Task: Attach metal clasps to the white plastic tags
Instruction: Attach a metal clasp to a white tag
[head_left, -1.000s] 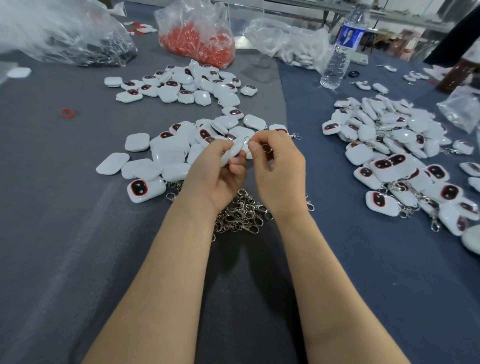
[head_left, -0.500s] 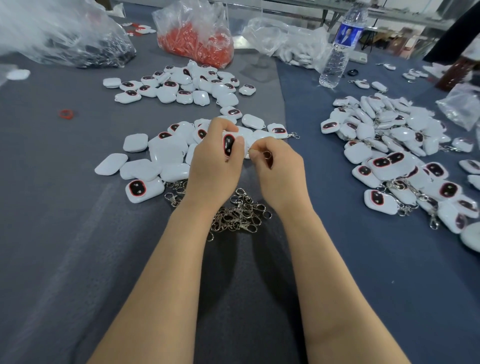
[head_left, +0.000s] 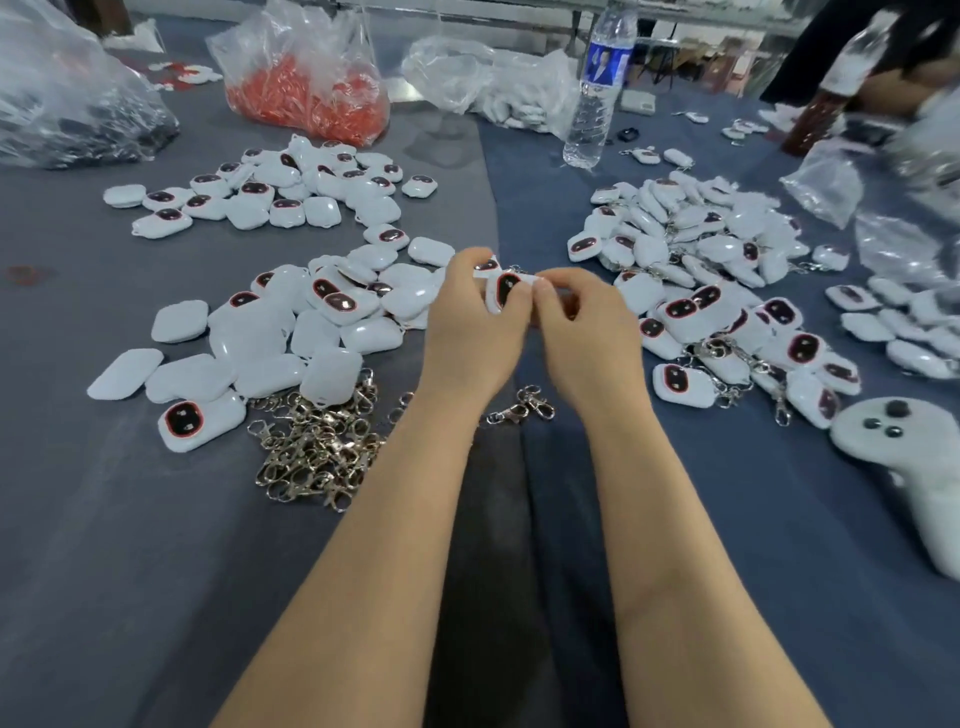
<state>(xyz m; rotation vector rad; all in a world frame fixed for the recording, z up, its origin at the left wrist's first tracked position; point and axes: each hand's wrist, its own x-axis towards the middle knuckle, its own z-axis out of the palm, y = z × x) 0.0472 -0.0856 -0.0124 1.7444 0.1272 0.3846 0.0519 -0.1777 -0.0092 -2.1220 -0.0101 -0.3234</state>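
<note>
- Left of the grip lies a heap of loose tags (head_left: 291, 322), some showing a dark, red-rimmed window.
- Nearer the person than that heap is a tangle of clasps (head_left: 317, 452). A few stray clasps (head_left: 522, 408) lie just under the wrists.
- Right of the grip is a pile of clasped tags (head_left: 717, 291), and nearer on that side a white controller (head_left: 909, 467) with dark buttons.
- Beyond the grip stand a bottle (head_left: 597, 93) and a bag (head_left: 311, 88) of red parts.
- The backs of both hands hide most of the fingertips.
- The left hand (head_left: 467, 332) curls its fingers round one tag (head_left: 506, 291), held on edge above the cloth with its window toward the person.
- The right hand (head_left: 587, 338) pinches the tag's upper edge with thumb and forefinger pressed together. A clasp may sit between them, but it cannot be made out.
- A grey cloth (head_left: 130, 545) covers the table, with a bluer cloth (head_left: 779, 597) to the right.
- At the far right is a blurred person in dark clothes.
</note>
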